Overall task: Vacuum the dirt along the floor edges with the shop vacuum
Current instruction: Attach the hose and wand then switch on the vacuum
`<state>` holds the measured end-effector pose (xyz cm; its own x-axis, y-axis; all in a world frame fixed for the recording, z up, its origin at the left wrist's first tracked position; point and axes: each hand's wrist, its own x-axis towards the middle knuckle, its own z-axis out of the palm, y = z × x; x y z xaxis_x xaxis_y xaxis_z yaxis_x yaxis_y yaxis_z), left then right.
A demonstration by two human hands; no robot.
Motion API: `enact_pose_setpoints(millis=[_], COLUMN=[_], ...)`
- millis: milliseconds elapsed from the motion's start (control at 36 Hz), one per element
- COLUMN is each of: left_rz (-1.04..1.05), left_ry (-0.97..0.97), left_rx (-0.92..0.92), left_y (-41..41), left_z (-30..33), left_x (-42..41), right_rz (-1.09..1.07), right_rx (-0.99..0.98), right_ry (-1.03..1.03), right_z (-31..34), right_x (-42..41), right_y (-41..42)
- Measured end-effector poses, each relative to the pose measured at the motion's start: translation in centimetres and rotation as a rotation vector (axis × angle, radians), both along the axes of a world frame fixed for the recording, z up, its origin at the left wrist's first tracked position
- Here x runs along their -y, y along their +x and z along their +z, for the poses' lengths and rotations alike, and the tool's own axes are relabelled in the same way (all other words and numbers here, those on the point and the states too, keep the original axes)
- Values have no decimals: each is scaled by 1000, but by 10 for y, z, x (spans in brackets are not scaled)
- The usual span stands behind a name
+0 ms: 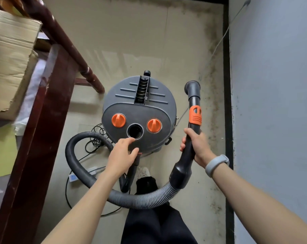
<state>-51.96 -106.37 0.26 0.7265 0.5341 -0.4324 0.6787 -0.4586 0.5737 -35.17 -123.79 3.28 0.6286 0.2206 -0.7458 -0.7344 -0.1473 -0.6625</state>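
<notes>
A grey round shop vacuum (140,106) with two orange knobs stands on the floor in front of me. My left hand (122,154) rests on its near rim beside the round port (135,132), fingers loosely bent; whether it holds anything is unclear. My right hand (195,147) grips the black wand (194,110) with an orange collar, its open end pointing up and away. The ribbed grey hose (131,199) loops from the wand round to the vacuum's left side. Dark dirt (213,103) lies along the right floor edge by the black skirting.
A dark red wooden furniture frame (49,103) and a cardboard box (10,64) stand on the left. A black cable (94,141) and a white power strip (82,174) lie on the floor. A pale blue wall (272,103) closes the right side. My leg (149,217) is below.
</notes>
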Motion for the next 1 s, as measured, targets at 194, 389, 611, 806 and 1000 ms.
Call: enact_pose_setpoints(millis=[194, 389, 611, 806, 1000], left_rz=[137, 33, 43, 66, 174], left_ry=[167, 121, 133, 92, 54], left_rx=[-10, 12, 37, 40, 46], left_y=[8, 41, 49, 65, 90], left_z=[-20, -39, -45, -41, -40], left_x=[-38, -98, -97, -108, -109], right_rz=[173, 162, -17, -31, 10], right_rx=[166, 303, 272, 315, 332], right_ry=[-232, -315, -348, -400, -453], right_z=[-19, -39, -44, -50, -57], right_x=[-28, -64, -83, -103, -119], right_y=[-14, -19, -30, -26, 10])
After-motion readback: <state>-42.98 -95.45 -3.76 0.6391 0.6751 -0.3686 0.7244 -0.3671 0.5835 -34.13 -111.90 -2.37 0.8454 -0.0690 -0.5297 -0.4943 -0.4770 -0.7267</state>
